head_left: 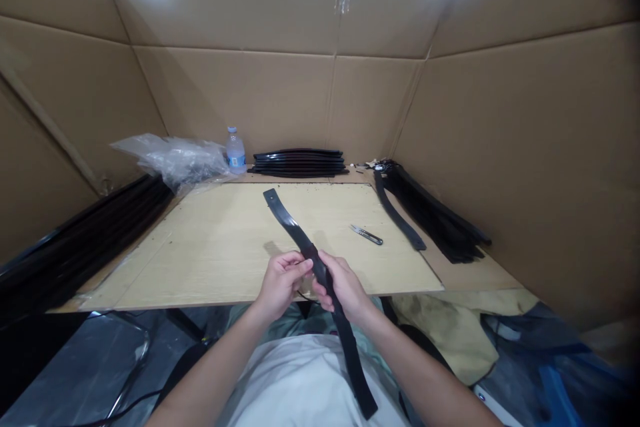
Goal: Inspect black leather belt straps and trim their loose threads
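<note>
Both the left hand [281, 278] and right hand [342, 285] pinch a black strap [300, 237] above the plywood board [225, 247]; the water bottle [235, 151] label is unreadable.

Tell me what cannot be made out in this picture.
Head view:
Strap: its middle is hidden by the left hand and the right hand.
Metal tool on the board: too small to identify.
Bottle label: too small to read.
Black pile at left: cut off by the picture edge.
</note>
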`<control>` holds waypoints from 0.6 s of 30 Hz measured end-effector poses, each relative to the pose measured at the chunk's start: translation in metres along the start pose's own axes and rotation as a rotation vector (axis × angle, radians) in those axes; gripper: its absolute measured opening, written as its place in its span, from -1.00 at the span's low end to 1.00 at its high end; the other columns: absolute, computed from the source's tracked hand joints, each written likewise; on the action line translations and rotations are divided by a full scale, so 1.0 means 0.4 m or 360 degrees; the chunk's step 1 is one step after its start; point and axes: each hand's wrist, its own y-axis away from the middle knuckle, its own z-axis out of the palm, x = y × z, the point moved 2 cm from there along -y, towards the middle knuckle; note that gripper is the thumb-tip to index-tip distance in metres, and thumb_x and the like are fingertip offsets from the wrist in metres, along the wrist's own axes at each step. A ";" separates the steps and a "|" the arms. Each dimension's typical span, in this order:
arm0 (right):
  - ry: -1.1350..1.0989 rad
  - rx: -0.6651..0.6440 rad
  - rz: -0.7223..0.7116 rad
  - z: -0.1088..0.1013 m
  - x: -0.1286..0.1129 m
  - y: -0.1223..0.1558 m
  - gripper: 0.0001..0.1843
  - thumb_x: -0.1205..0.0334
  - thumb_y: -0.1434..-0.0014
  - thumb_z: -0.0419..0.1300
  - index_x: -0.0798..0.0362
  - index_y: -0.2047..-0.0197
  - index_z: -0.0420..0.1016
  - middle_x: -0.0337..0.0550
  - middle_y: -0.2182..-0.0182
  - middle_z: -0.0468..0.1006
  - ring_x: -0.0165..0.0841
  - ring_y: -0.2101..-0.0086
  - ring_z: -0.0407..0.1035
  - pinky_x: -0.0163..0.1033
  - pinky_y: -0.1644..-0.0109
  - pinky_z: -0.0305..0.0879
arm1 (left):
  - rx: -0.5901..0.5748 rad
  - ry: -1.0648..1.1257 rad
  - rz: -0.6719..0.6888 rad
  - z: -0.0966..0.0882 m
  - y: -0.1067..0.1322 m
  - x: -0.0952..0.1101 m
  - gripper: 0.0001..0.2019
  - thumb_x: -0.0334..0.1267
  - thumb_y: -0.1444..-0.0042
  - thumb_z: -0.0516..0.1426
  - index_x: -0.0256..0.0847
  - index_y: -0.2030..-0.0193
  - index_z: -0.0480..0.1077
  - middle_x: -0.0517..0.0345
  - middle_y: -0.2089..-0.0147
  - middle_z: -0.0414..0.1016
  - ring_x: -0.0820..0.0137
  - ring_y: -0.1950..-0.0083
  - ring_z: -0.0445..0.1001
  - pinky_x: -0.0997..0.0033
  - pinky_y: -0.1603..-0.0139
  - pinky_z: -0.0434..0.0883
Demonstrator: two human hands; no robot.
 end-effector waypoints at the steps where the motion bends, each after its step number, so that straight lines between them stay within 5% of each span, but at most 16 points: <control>1: -0.0024 -0.0013 0.0025 0.001 -0.001 0.001 -0.53 -0.19 -0.09 0.01 0.10 0.47 0.28 -0.37 0.77 0.23 -0.56 0.81 0.02 -0.48 0.82 -0.11 | 0.0003 0.0003 -0.0002 -0.001 0.000 0.000 -0.75 -0.20 0.09 0.25 -0.31 0.54 0.30 0.34 0.69 0.19 0.68 0.69 -0.03 0.58 0.67 -0.16; 11: 0.0033 0.0079 0.0070 0.005 -0.007 0.005 -0.41 -0.27 -0.05 0.02 0.18 0.50 0.39 -0.35 0.78 0.19 -0.58 0.80 0.00 -0.47 0.80 -0.12 | 0.0009 -0.0003 0.0068 0.005 0.003 -0.003 -0.75 -0.24 0.04 0.23 -0.31 0.56 0.28 0.33 0.70 0.19 0.67 0.69 -0.01 0.59 0.66 -0.11; 18: -0.0147 -0.0101 -0.0058 -0.006 -0.017 0.010 -0.59 -0.05 -0.08 0.15 0.20 0.43 0.43 -0.20 0.59 0.40 -0.52 0.62 0.22 -0.41 0.56 0.14 | 0.0277 0.0088 0.0123 -0.005 -0.004 -0.001 -0.78 -0.23 0.08 0.25 -0.34 0.52 0.36 0.35 0.69 0.15 0.67 0.68 0.01 0.60 0.66 -0.06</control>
